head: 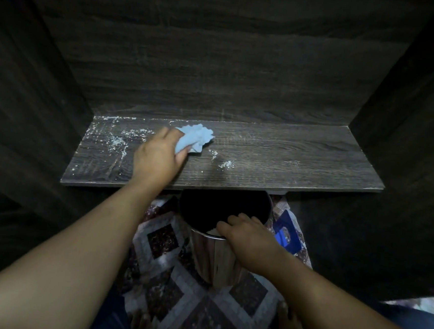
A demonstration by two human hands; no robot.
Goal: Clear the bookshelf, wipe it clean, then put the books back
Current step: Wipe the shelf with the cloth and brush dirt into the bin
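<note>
A: Holding a steel bin [214,259] by its near rim with the right hand [246,237], fingers hooked over the edge. Sits tucked just under the front lip of the shelf [301,160], mouth up.

B: Inside?

A: Dark mostly. Can make out only a pale patch at the near rim, right by the fingertips; cannot tell more.

B: And up top?

A: Clutching a crumpled blue cloth [196,137] in the left hand [157,157], pressed onto the shelf board left of centre. White crumbs [115,138] scattered over the left end and along the back corner. Smaller clump [225,164] just right of the cloth, near the middle.

B: Room to sweep?

A: Plenty to the right, bare board out to the side wall. Boxed in by dark panels left, right and behind. Open only at the front edge, directly above the bin. Down on the patterned floor [162,240], a blue object [287,233] just beside the bin, on its right.
</note>
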